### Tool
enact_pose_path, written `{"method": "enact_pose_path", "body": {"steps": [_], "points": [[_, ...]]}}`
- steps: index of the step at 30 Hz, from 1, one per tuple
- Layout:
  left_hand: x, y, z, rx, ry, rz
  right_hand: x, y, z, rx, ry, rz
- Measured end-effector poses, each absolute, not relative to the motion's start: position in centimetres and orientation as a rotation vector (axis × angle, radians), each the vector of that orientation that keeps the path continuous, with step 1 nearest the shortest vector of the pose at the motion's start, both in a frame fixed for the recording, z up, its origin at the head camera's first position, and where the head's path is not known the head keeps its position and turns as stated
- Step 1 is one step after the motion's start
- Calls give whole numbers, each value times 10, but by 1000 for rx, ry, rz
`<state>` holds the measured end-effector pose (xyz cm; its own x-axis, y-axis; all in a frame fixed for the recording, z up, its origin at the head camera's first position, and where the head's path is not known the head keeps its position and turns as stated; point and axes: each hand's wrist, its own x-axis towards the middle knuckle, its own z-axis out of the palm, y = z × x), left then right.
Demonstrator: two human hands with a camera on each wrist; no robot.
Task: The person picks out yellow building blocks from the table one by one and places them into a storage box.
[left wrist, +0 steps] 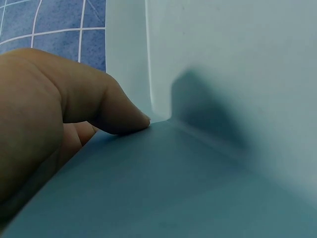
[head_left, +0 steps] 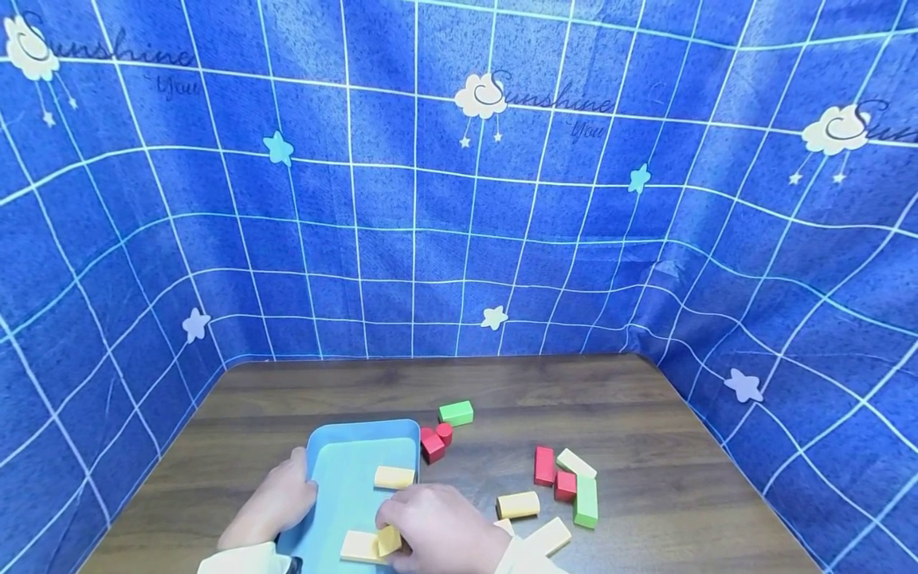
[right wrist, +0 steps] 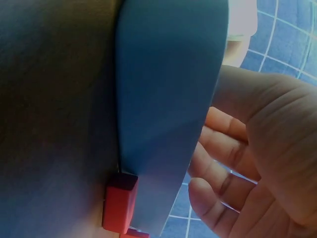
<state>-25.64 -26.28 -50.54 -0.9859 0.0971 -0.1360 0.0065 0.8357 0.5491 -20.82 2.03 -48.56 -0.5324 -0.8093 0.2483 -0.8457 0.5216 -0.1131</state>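
A shallow light-blue tray lies on the table. My left hand grips its left wall; in the left wrist view the thumb presses the inner side of that wall. Over the tray's right part, my right hand pinches a small yellow block. That block overlaps a pale-yellow rectangular block in the tray. Another yellow block lies near the right wall. In the right wrist view the tray's outer wall hides the pinched block from sight.
Just right of the tray are red blocks and a green block. Farther right lie a yellow half-round block, red blocks, a green block and pale-yellow blocks. A blue curtain surrounds the wooden table.
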Motion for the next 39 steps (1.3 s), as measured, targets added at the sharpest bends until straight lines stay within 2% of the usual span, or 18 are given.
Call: {"method": "enact_pose_path", "body": {"steps": [21, 39], "points": [[-255, -261, -503, 79, 2860, 847, -210, 21, -496, 1249, -2456, 216], [-257, -262, -503, 87, 2858, 847, -211, 19, -501, 902, -2494, 200]]}}
